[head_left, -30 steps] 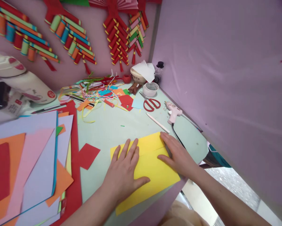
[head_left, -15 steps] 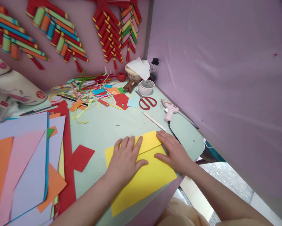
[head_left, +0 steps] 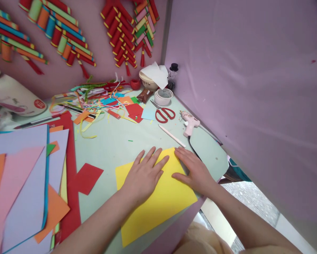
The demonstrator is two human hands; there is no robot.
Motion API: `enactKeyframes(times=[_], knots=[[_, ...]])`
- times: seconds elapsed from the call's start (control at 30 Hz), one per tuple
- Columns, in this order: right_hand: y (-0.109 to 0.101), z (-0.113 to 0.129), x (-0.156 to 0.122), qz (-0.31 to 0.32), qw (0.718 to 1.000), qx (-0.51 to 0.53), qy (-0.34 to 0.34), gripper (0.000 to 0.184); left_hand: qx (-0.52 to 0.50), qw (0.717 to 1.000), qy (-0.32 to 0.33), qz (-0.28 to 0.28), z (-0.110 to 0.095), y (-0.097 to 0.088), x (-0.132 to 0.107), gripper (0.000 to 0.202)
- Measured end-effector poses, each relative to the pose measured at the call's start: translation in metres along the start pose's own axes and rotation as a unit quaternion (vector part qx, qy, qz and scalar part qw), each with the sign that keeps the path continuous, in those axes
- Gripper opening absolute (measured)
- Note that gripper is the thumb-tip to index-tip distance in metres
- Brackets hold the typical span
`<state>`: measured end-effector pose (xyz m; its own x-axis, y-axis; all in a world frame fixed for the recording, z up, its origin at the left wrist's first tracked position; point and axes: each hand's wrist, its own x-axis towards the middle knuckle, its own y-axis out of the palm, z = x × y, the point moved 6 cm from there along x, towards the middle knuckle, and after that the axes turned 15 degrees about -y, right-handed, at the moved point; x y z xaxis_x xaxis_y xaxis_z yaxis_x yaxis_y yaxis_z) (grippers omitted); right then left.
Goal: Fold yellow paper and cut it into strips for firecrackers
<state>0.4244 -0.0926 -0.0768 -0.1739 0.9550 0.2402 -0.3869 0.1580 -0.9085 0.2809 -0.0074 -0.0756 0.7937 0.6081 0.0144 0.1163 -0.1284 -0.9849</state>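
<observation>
While both hands press down on it, the yellow sheet (head_left: 160,204) lies flat on the pale green worktop (head_left: 121,144), close to its near edge and right in front of the person. The left hand (head_left: 144,174) rests palm down on the sheet's upper middle, its grip spread wide, with the fingertips at the far edge of the paper. The right hand (head_left: 196,173) lies palm down on the sheet's right corner, its grip likewise spread and flat, pinching nothing. The two hands sit just beside each other without touching.

Beyond the sheet lies a slim white stick (head_left: 172,136), and near it a pink glue gun (head_left: 189,122) with a dark cord. Red-handled scissors (head_left: 165,113) lie farther back, beside a white tape roll (head_left: 163,96). Left of the sheet, a small red paper piece (head_left: 89,178) lies next to a broad stack of coloured sheets (head_left: 23,183). Paper scraps (head_left: 100,102) litter the far side, and paper firecracker ornaments (head_left: 126,35) hang on the pink wall.
</observation>
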Motion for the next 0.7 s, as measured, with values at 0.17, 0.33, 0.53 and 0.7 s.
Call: enactKeyframes(times=[0.17, 0.33, 0.53, 0.7], knots=[[0.0009, -0.0013, 0.0001, -0.002, 1.000, 0.005, -0.002, 0.075, -0.004, 1.000, 0.009, 0.005, 0.0013, -0.0001, -0.0004, 0.044], [0.0027, -0.0028, -0.0011, -0.001, 1.000, 0.003, -0.004, 0.078, -0.003, 1.000, 0.017, 0.011, 0.0024, 0.0009, -0.0004, 0.044], [0.0021, -0.0023, -0.0003, 0.004, 1.000, 0.002, -0.005, 0.080, -0.006, 1.000, 0.023, 0.001, 0.0025, 0.0007, -0.0011, 0.044], [0.0008, -0.0011, 0.0012, 0.005, 1.000, -0.001, -0.010, 0.075, 0.002, 1.000, 0.025, -0.009, 0.0024, 0.0005, -0.0019, 0.044]])
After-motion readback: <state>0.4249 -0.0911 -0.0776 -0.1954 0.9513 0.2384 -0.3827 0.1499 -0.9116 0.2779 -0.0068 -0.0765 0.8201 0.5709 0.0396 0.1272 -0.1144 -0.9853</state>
